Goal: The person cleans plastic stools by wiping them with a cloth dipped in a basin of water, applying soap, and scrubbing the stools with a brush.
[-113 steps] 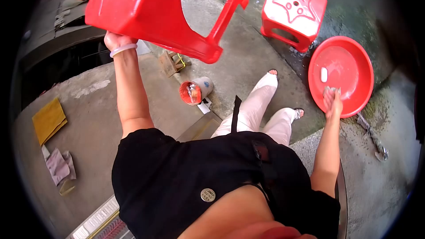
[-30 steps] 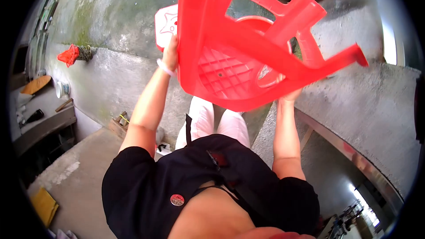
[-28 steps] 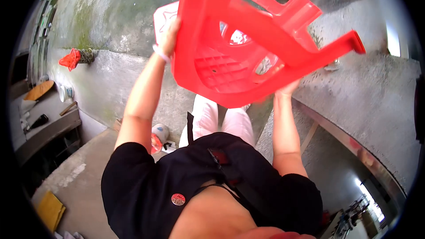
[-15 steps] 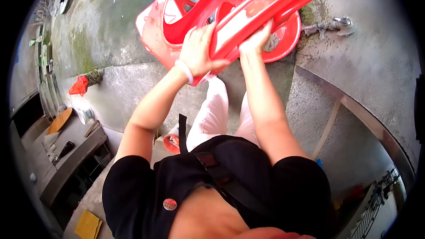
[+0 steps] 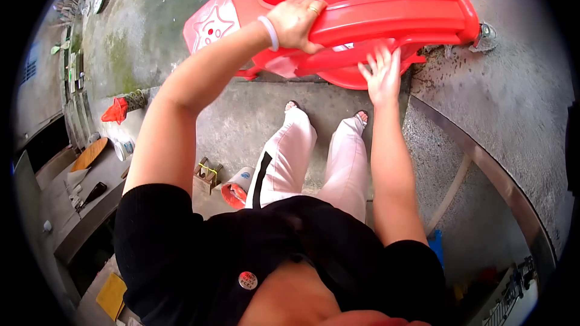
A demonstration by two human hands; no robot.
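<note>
Here, a red plastic stool is tilting above a round red basin.
The left hand is clasping its near side; the right hand is spreading wide by its underside, contact unclear.

The concrete floor is grey, with mossy green stains on its far left part. At left, a pale ledge holds a tan oval board above a dark recess. At right, a brownish curved strip borders speckled paving; pale light washes the ground beyond.
</note>
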